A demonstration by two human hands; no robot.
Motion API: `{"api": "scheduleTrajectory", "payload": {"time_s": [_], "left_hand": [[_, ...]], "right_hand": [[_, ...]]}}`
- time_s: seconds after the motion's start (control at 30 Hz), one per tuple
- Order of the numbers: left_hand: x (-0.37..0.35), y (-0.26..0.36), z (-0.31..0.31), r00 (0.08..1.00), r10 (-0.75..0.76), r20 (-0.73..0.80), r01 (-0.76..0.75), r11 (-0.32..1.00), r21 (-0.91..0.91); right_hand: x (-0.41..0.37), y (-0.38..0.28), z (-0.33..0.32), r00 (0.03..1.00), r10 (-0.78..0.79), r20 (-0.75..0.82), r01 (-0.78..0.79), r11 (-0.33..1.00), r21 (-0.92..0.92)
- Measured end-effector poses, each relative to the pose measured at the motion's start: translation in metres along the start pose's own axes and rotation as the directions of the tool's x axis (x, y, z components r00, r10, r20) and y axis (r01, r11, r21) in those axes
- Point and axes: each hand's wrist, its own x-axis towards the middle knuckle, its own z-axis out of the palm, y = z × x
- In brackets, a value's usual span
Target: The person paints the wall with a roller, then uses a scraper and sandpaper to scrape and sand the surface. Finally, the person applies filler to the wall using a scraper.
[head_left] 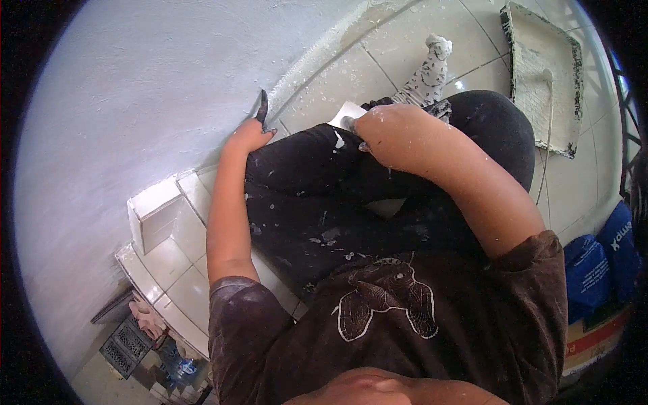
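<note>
My left hand (251,137) is low against the pale wall (148,94), beside my knee. Its fingers look dark, one stretched upward along the wall and another pointing out to the side. No object shows in it. Over my black, white-spattered trousers (304,162), my right hand (378,128) is closed on a small white flat scraper (349,113). Smears cover the fingers of that hand, and part of the scraper is hidden beneath them. A blob of white paste sits on the trousers just below the scraper.
A black-edged tray (576,101) coated with white paste lies at the right, a thin stick across it. My patterned sock (428,74) rests on spattered floor tiles (472,37). Blue bags (587,277) stand at far right; a white tiled step (179,270) is at left.
</note>
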Motion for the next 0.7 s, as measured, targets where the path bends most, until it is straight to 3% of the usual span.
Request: {"api": "scheduleTrajectory", "payload": {"time_s": [0.5, 0.67, 0.7], "left_hand": [[-0.009, 0.006, -0.012, 0.998, -0.045, 0.041, 0.047, 0.998, -0.050], [-0.010, 0.014, -0.012, 0.999, 0.054, 0.000, -0.054, 0.998, -0.032], [-0.013, 0.014, -0.014, 0.999, 0.047, -0.016, -0.047, 0.998, -0.037]], "right_hand": [[0.003, -0.005, -0.007, 0.999, -0.006, 0.043, 0.006, 1.000, -0.003], [0.002, -0.006, -0.001, 0.999, -0.037, -0.037, 0.035, 0.997, -0.065], [0.003, -0.006, -0.005, 0.998, -0.034, 0.046, 0.037, 0.997, -0.062]]}}
